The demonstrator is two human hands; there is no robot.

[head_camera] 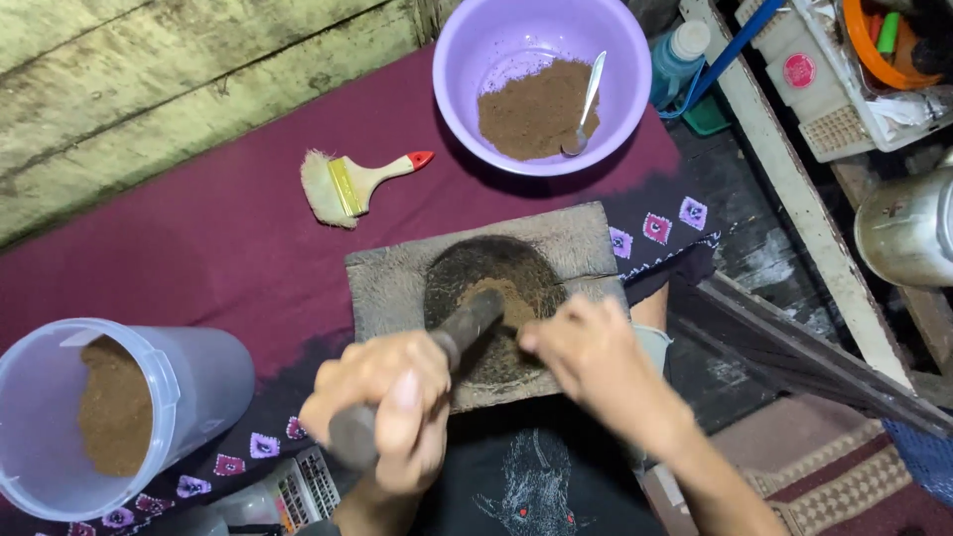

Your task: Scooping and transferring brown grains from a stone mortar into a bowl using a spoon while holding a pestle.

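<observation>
Grinding is under way — left hand [382, 397] fists a dark pestle [452, 342] into the stone mortar [496, 298], right hand [586, 352] curled at its rim; beyond, a purple bowl [467, 69] already holds brown powder [536, 111].

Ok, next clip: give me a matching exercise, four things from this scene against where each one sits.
Things:
1. Spoon
2. Paintbrush
3. Pestle
4. Clear plastic jar

Places:
A. Lying on its side at the lower left, brown powder inside
B. Gripped in the left hand, tip in the stone mortar
C. Standing in the purple bowl of brown powder
D. Flat on the maroon cloth, above the mortar

Pairs: 1-C, 2-D, 3-B, 4-A
</observation>
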